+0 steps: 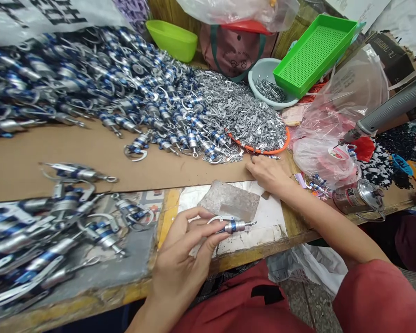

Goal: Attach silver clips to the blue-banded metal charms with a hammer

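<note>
My left hand [190, 249] pinches a small silver-and-blue metal fitting [234, 226] between thumb and fingers. The fitting has a curved lever on one side and a ring at its right end. It is held over a grey rectangular block [225, 196] on a whitish board. My right hand [265, 172] is farther off, its fingers curled down at the front edge of a pile of small flat metal strips [249, 120]. Whatever its fingertips hold, if anything, is hidden. Many like fittings [138, 83] are heaped behind on brown cardboard.
More fittings [55, 231] lie at front left. A pale blue bowl [291, 102] of metal pins and a green basket [315, 55] stand at the back. At right are a hanging power screwdriver [384, 111], plastic bags [322, 155] and a lidded metal mug [357, 196].
</note>
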The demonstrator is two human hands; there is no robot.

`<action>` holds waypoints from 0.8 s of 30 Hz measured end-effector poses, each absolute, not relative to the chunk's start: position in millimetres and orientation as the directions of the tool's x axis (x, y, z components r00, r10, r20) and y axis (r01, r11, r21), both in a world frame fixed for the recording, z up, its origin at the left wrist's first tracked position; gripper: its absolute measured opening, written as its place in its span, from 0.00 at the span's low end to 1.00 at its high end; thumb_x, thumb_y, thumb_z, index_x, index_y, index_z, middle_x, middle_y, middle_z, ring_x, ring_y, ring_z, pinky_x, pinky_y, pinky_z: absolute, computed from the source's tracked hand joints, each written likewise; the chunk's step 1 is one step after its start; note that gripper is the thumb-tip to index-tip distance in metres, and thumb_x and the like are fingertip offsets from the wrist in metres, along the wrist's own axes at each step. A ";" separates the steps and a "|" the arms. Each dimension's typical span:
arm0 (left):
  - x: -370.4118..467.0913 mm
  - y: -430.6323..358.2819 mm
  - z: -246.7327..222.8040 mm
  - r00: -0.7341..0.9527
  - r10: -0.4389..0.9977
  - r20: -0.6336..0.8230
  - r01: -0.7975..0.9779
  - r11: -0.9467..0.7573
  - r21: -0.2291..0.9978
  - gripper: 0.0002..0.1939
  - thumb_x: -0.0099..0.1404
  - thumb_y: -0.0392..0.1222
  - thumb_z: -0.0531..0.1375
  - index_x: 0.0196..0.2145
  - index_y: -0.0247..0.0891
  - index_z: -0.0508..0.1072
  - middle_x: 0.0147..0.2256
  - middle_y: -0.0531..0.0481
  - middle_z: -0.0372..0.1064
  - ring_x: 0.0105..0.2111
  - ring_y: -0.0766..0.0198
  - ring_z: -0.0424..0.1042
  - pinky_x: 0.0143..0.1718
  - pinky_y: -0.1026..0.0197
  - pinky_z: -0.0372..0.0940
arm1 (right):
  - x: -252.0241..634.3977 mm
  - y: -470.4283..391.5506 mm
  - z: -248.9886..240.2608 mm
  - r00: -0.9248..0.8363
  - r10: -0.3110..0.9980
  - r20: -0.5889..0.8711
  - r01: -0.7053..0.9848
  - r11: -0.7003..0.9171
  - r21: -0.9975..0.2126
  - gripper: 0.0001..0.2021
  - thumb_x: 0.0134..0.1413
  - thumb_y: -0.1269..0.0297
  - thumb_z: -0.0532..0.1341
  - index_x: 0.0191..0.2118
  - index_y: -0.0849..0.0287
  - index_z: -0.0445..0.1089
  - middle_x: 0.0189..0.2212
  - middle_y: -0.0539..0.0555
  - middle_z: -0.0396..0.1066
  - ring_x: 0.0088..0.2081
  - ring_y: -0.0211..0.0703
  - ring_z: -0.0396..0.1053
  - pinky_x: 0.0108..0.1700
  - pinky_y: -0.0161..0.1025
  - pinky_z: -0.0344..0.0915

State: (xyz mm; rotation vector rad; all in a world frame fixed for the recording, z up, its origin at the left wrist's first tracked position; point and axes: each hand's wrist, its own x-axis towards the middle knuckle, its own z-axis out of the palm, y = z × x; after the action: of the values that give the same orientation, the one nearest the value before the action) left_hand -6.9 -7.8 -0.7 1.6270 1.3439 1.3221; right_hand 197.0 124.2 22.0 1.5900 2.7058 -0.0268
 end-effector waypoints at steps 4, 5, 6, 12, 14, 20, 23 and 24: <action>-8.6 -1.1 1.8 0.112 0.935 0.336 0.317 -0.354 0.880 0.08 0.57 0.35 0.62 0.33 0.44 0.79 0.31 0.51 0.71 0.30 0.66 0.72 0.33 0.65 0.68 | 191.3 105.1 35.8 -0.466 0.883 0.060 0.871 0.470 -0.145 0.08 0.51 0.79 0.57 0.36 0.66 0.72 0.33 0.58 0.73 0.34 0.42 0.70 0.35 0.37 0.66; -9.2 1.0 1.4 0.126 0.941 0.313 0.290 -0.337 0.896 0.08 0.57 0.36 0.62 0.35 0.44 0.78 0.29 0.52 0.71 0.29 0.66 0.71 0.32 0.66 0.67 | 187.9 93.8 39.2 -0.452 0.885 0.111 0.843 0.465 -0.271 0.06 0.52 0.76 0.58 0.35 0.65 0.72 0.32 0.56 0.73 0.33 0.40 0.70 0.34 0.35 0.66; -9.5 2.7 0.5 0.122 0.948 0.295 0.257 -0.317 0.913 0.10 0.57 0.37 0.62 0.37 0.43 0.78 0.27 0.53 0.71 0.28 0.67 0.71 0.31 0.66 0.67 | 183.5 80.8 42.0 -0.428 0.887 0.174 0.778 0.459 -0.428 0.05 0.53 0.73 0.59 0.34 0.64 0.73 0.31 0.55 0.74 0.32 0.38 0.71 0.34 0.34 0.67; -7.4 5.7 -3.9 0.047 0.961 0.271 0.157 -0.275 0.948 0.18 0.55 0.39 0.64 0.45 0.44 0.75 0.26 0.55 0.70 0.27 0.67 0.70 0.34 0.65 0.67 | 155.6 23.5 41.8 -0.379 0.850 0.365 0.290 0.484 -0.826 0.05 0.53 0.73 0.60 0.29 0.62 0.74 0.27 0.55 0.75 0.31 0.37 0.72 0.35 0.35 0.70; -6.7 5.6 -1.1 0.038 0.954 0.296 0.176 -0.298 0.938 0.15 0.55 0.37 0.64 0.41 0.45 0.77 0.26 0.54 0.72 0.27 0.67 0.70 0.32 0.65 0.68 | 152.9 21.9 38.3 -0.375 0.860 0.348 0.277 0.462 -0.843 0.05 0.52 0.72 0.60 0.29 0.61 0.73 0.27 0.54 0.75 0.31 0.38 0.72 0.35 0.35 0.70; -9.6 3.0 9.5 0.010 0.979 0.202 0.035 -0.202 0.979 0.07 0.53 0.34 0.64 0.28 0.46 0.80 0.25 0.53 0.73 0.25 0.68 0.71 0.26 0.68 0.67 | 165.7 19.1 30.0 -0.431 0.774 0.465 0.332 0.615 -0.715 0.06 0.56 0.67 0.60 0.39 0.62 0.71 0.34 0.57 0.75 0.39 0.40 0.72 0.41 0.39 0.71; -10.9 1.8 14.8 0.044 0.992 0.116 -0.035 -0.114 0.993 0.05 0.52 0.35 0.65 0.27 0.45 0.80 0.25 0.54 0.74 0.26 0.67 0.72 0.27 0.68 0.68 | 175.9 13.2 28.7 -0.578 0.543 0.609 0.401 0.839 -0.367 0.08 0.56 0.71 0.58 0.42 0.63 0.69 0.39 0.60 0.74 0.43 0.41 0.71 0.43 0.37 0.70; -10.9 1.9 17.3 0.056 0.991 0.121 -0.016 -0.120 0.993 0.05 0.53 0.35 0.65 0.27 0.45 0.80 0.25 0.54 0.74 0.26 0.67 0.72 0.28 0.68 0.68 | 178.7 12.1 29.4 -0.629 0.473 0.616 0.396 0.878 -0.270 0.07 0.57 0.73 0.57 0.41 0.64 0.70 0.38 0.59 0.74 0.42 0.41 0.71 0.43 0.36 0.70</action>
State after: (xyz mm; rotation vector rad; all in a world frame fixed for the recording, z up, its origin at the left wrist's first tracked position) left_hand -10.9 1.9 17.3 1.3143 1.0983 1.2604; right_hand 178.7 12.1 29.4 0.9995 3.7328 -0.2241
